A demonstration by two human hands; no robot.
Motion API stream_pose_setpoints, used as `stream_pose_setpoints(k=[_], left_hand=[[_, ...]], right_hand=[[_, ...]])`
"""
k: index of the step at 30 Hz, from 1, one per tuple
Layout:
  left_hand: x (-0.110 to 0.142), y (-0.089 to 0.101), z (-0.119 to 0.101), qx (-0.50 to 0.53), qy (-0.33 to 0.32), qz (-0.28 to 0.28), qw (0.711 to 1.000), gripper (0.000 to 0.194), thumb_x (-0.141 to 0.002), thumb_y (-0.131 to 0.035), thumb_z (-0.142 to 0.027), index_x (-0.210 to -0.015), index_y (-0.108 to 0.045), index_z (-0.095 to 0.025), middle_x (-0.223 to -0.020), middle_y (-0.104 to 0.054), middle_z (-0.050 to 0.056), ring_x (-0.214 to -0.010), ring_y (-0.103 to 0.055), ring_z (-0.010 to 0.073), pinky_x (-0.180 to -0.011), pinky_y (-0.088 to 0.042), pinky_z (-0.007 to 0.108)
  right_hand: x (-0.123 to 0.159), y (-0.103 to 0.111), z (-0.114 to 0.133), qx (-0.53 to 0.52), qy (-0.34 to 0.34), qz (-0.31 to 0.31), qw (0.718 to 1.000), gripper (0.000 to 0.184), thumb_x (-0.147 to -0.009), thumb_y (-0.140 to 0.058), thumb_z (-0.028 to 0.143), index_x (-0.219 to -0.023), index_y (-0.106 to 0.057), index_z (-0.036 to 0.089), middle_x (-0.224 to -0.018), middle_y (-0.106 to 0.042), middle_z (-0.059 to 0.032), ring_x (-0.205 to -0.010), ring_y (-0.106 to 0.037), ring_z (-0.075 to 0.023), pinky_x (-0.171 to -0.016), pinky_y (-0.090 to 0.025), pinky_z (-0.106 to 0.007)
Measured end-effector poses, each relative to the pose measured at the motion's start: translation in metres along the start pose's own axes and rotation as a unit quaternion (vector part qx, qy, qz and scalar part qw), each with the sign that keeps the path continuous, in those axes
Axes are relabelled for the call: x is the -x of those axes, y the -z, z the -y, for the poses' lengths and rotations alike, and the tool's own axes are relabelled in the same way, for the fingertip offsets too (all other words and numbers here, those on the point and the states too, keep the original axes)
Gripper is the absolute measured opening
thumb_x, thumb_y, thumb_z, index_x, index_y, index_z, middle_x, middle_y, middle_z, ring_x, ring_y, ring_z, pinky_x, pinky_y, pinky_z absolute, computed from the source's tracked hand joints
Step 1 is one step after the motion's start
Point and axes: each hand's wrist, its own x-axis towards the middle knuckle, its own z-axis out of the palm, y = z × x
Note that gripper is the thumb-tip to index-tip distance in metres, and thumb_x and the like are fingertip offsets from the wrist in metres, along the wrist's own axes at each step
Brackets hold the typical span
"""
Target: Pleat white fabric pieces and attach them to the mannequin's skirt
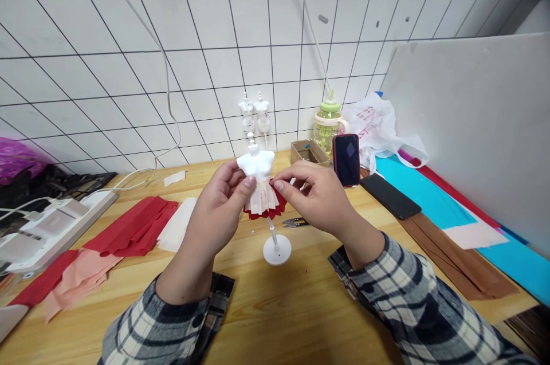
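A small white mannequin bust (pixel 256 163) stands on a thin rod with a round white base (pixel 277 250) on the wooden table (pixel 275 307). Around its waist sits a pleated paper skirt (pixel 263 197), pale pink over red. My left hand (pixel 217 204) is closed, thumb pressed on the skirt's waist from the left. On the other side, my right hand (pixel 311 190) pinches the skirt's right edge. Small snips (pixel 294 222) lie just behind my right hand.
Red and pink paper strips (pixel 124 233) lie at the left beside a white power strip (pixel 51 227). Two more mini mannequins (pixel 254 112), a cardboard box (pixel 307 153), a green bottle (pixel 327 121), a red phone (pixel 346 160), a black phone (pixel 390 196) and coloured sheets (pixel 455 227) are at the back right.
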Motion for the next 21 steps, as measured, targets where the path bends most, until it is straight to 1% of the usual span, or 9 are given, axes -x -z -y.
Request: stream_pose_setpoints(k=[4,11,16,21], left_hand=[[0.0004,-0.0001,-0.0011,0.007,-0.002,0.001,1.0,0.044,-0.087,-0.065,-0.04,-0.127,-0.057,-0.022,-0.109,-0.068,0.007,-0.09,-0.064,0.0177,-0.064,-0.051,0.024],[0.0005,-0.0011,-0.0029,0.011,0.004,0.007,1.0,0.045,-0.087,-0.066,-0.04,-0.127,-0.057,-0.021,-0.108,-0.069,0.007,-0.088,-0.065,0.0178,-0.064,-0.052,0.025],[-0.0003,-0.0013,-0.0011,0.023,-0.001,0.019,1.0,0.041,-0.088,-0.064,-0.038,-0.125,-0.058,-0.022,-0.109,-0.069,0.007,-0.088,-0.065,0.0178,-0.066,-0.052,0.025],[-0.0014,-0.0011,0.0013,0.02,-0.006,0.026,0.999,0.042,-0.09,-0.061,-0.039,-0.128,-0.056,-0.022,-0.111,-0.068,0.007,-0.09,-0.064,0.018,-0.067,-0.052,0.025]], right_hand=[[-0.0005,0.0005,0.0013,-0.012,0.002,-0.007,1.0,0.008,-0.081,-0.069,0.021,-0.085,-0.075,0.022,-0.08,-0.069,0.0005,-0.066,-0.059,-0.0105,-0.059,-0.045,-0.024],[0.0016,0.0022,0.0029,-0.014,-0.002,-0.006,1.0,0.009,-0.081,-0.069,0.024,-0.086,-0.077,0.023,-0.079,-0.07,-0.0006,-0.065,-0.059,-0.0111,-0.057,-0.044,-0.025],[0.001,0.0009,0.001,-0.013,0.0,-0.013,1.0,0.008,-0.081,-0.069,0.022,-0.083,-0.076,0.021,-0.077,-0.07,0.0001,-0.063,-0.059,-0.0103,-0.058,-0.045,-0.024],[-0.0001,0.0001,0.0007,-0.012,-0.012,-0.011,1.0,0.005,-0.079,-0.068,0.019,-0.078,-0.073,0.02,-0.075,-0.069,0.0011,-0.06,-0.058,-0.0092,-0.059,-0.046,-0.023]])
